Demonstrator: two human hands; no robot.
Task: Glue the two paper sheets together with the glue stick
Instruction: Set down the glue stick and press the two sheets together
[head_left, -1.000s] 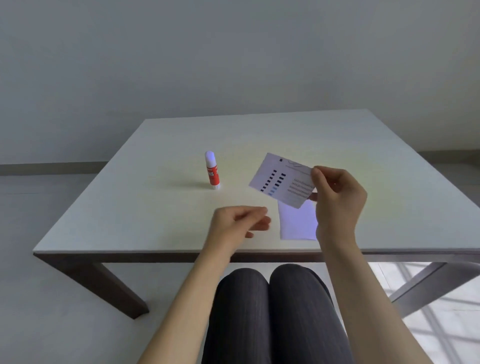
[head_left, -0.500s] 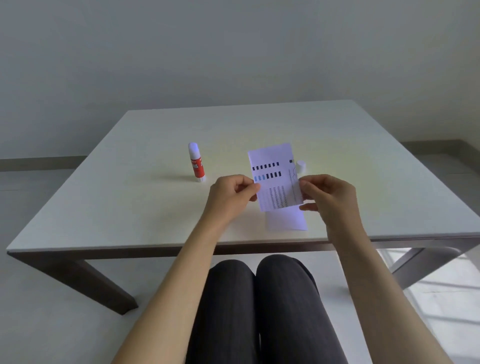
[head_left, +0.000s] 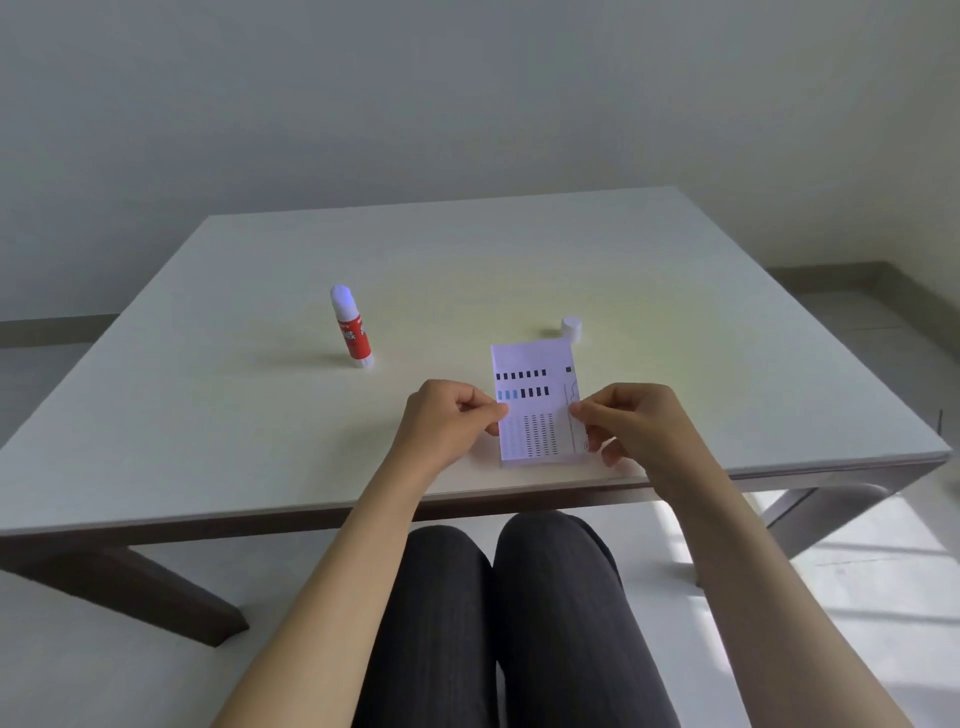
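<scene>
A printed paper sheet (head_left: 535, 400) with black and blue marks lies low over the table near its front edge. My left hand (head_left: 449, 423) pinches its left edge and my right hand (head_left: 631, 423) pinches its right edge. A thin strip of the plain white sheet (head_left: 535, 463) shows just under the printed sheet's near edge; the rest of it is hidden. The red glue stick (head_left: 352, 327) stands upright and uncapped to the left, apart from both hands. Its white cap (head_left: 570, 327) sits just beyond the printed sheet's far right corner.
The white table (head_left: 208, 415) has dark legs, and its front edge runs just below my hands. My knees in dark trousers (head_left: 509, 613) are under it. A grey wall stands behind the table.
My right hand brought the printed sheet down and turned it upright; my left hand rose and took its left edge. The sheet now lies over the plain sheet, almost covering it.
</scene>
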